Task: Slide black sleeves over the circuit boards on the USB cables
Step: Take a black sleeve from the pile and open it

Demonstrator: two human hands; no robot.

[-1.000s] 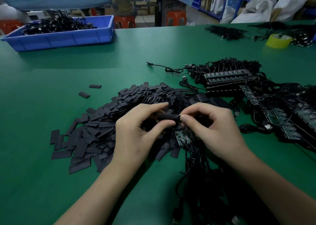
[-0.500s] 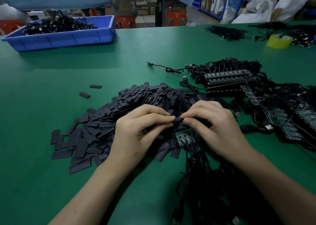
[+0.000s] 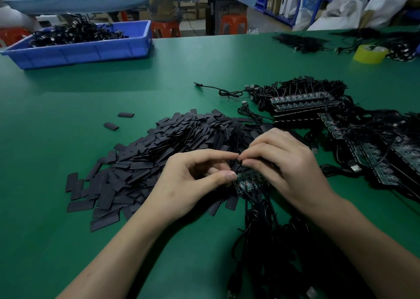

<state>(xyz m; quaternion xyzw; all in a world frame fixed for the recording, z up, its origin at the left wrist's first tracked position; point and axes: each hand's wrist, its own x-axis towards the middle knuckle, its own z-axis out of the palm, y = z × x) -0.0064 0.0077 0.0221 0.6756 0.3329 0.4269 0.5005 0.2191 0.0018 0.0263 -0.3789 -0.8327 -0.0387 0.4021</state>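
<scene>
A green table runs to its far edge, with open green surface between the hands and a blue tray at far left, which holds tangled black cables. A heap of black sleeves lies under the hands. The left hand pinches one sleeve between thumb and forefinger. The right hand curls its fingers over the circuit boards, whose USB cables trail toward the near edge.
</scene>
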